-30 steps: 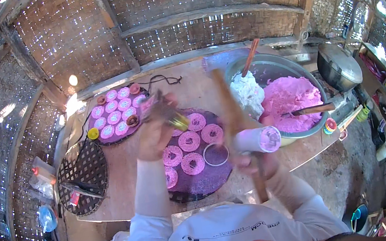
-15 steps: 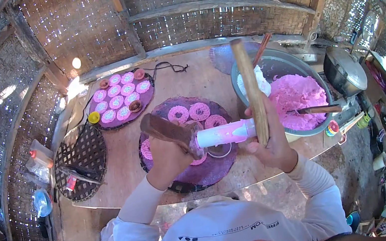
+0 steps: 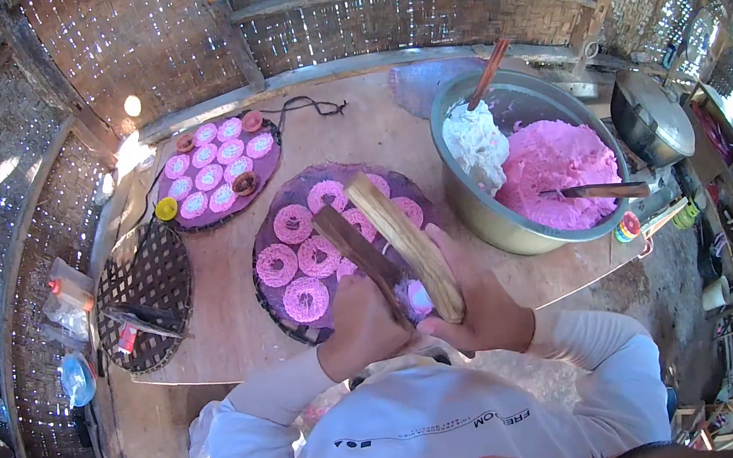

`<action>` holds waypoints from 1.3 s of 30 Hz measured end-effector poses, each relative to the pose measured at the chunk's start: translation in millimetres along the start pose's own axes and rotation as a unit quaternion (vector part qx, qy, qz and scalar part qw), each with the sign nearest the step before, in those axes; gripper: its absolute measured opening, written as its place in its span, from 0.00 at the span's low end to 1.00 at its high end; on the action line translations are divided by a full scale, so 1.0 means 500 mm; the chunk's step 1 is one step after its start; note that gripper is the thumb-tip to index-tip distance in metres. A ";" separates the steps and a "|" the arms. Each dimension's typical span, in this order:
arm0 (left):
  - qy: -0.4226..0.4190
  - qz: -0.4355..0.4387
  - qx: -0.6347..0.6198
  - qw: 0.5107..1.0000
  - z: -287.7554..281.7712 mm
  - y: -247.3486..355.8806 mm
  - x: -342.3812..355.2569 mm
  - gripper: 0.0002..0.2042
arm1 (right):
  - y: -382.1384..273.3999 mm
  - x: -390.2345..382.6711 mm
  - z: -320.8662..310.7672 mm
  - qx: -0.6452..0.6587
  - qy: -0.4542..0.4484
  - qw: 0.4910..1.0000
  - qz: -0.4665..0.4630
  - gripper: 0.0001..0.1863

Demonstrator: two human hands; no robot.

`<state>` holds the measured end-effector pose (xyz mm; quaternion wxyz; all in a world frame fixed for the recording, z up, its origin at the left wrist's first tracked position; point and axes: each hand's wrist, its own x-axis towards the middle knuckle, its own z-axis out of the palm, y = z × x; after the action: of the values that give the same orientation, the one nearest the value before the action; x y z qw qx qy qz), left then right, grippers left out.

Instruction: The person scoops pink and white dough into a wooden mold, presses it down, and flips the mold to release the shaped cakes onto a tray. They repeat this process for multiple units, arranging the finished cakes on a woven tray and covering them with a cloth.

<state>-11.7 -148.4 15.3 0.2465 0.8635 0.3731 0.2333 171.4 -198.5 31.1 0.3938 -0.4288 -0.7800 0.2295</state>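
My left hand (image 3: 361,326) grips a dark wooden bar (image 3: 353,250), and my right hand (image 3: 478,298) a paler wooden bar (image 3: 390,225). A tube with pink and white on it (image 3: 416,300) sits between the bars, low in front of my body; its far part is mostly hidden. The bars slant away from me over a round purple tray (image 3: 272,198), which carries several lacy pink rings (image 3: 293,224). To the right, a large green-grey basin (image 3: 507,240) holds white dough (image 3: 472,150) and pink dough (image 3: 558,165), with wooden sticks in them.
Another purple tray (image 3: 267,176) with pink-and-white pieces and small cups is at the back left. An empty-looking lattice tray (image 3: 136,285) and bottles (image 3: 69,286) are at the left of the wooden table (image 3: 350,126). A metal pot (image 3: 651,117) stands beyond the basin.
Both hands have drawn closer together and nearer my body. The tube, held crosswise half a second ago, is now mostly hidden between the bars, which slant away over the tray.
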 end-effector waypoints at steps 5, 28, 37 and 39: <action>0.029 -0.010 -0.087 0.996 0.083 -0.087 -0.006 0.25 | 0.026 -0.019 0.037 0.143 0.017 0.988 0.051 0.50; -0.029 0.025 0.238 0.970 0.220 -0.140 -0.143 0.11 | 0.170 -0.065 0.017 0.473 0.118 0.830 0.271 0.29; 0.006 0.060 0.324 0.944 0.049 -0.270 -0.224 0.08 | 0.179 -0.074 0.024 0.354 0.033 0.887 0.295 0.30; 0.009 0.048 0.339 0.940 0.015 -0.297 -0.219 0.08 | 0.180 -0.073 0.032 0.311 0.001 0.903 0.297 0.31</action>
<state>-153.1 -144.1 -103.6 -0.0755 0.9108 0.3900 0.1126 214.1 -182.2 -56.1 0.4213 -0.4964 -0.5049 0.5667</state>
